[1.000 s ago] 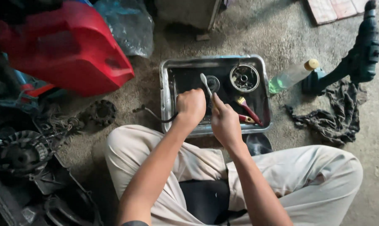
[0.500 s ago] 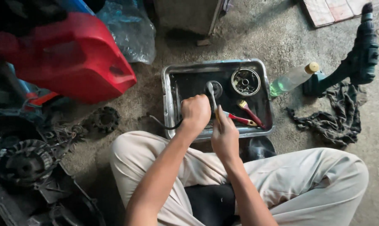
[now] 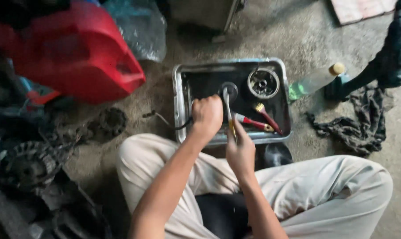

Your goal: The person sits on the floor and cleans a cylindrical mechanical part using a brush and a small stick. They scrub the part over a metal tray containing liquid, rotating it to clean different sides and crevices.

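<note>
Metal tray (image 3: 178, 106), left hand (image 3: 206, 115) still fisted inside, right hand (image 3: 240, 148) gripping toothbrush (image 3: 227, 106), drawn nearer.

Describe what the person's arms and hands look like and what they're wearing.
Both forearms are bare, with no gloves, watch or rings visible on the left hand or the right hand. A dark sleeve edge shows only at the left upper arm near the bottom of the view. The person wears light beige trousers.

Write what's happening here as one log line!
left hand: fist over metal tray | right hand: holding toothbrush | tray: round part, red-handled brushes
</note>
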